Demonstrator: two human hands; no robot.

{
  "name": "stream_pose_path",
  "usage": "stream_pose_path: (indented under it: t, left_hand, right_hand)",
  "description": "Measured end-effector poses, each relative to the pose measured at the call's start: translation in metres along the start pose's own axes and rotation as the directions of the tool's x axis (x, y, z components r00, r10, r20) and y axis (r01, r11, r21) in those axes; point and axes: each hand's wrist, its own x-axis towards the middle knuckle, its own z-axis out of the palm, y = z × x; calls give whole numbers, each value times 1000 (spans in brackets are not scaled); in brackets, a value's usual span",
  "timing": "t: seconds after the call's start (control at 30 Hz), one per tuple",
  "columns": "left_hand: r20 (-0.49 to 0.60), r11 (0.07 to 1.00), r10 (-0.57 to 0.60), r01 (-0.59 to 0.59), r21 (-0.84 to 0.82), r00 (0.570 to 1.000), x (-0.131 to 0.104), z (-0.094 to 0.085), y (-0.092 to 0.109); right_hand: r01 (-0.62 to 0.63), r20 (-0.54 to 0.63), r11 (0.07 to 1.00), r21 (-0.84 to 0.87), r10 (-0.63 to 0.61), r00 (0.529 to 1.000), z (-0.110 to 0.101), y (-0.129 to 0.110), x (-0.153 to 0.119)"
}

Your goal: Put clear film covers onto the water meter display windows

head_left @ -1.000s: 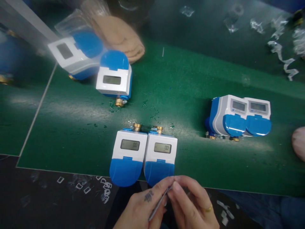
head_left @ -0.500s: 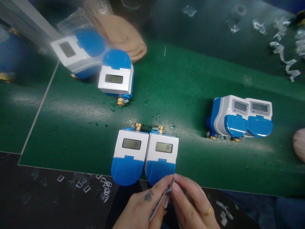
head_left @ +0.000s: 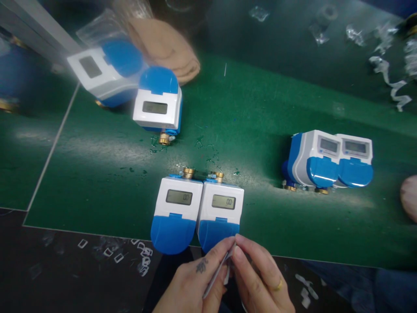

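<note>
head view: l hand [head_left: 192,278] & r hand [head_left: 260,278] at 6 o'clock, fingers pinched tight on thin flat strip [head_left: 213,278] btwn them, r hand at its upper end. lh meter [head_left: 176,213] at 7 & rh meter [head_left: 221,213] nr 6, side by side on green table [head_left: 247,126], both lcds 0.0; rh meter just beyond fingertips. single meter [head_left: 157,104] at 10–11, tan cloth [head_left: 169,50] at 11, meter pair [head_left: 325,161] at 3.

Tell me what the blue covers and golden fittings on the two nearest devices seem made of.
Blue covers: probably smooth plastic, judging by even colour and moulded curves.
Golden fittings: likely shiny brass, from the yellow metallic glint, though plating is possible.
</note>
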Motion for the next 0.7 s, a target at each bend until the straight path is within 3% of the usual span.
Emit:
stream_pose_path:
  t: [0.33,0.43,0.7]
  left_hand:
    - [-80,948,-173,144,-284,982,-2,13,1]
    - [-103,958,-159,128,-257,982,-2,10,-1]
    - [-1,1000,18,-18,-21,1000,3,-7,2]
  right_hand:
    - [27,-26,999,41,-25,999,12,1,-1]
    - [26,-15,999,41,-25,1000,14,0,-1]
    - [57,-5,998,12,-57,998,-2,0,24]
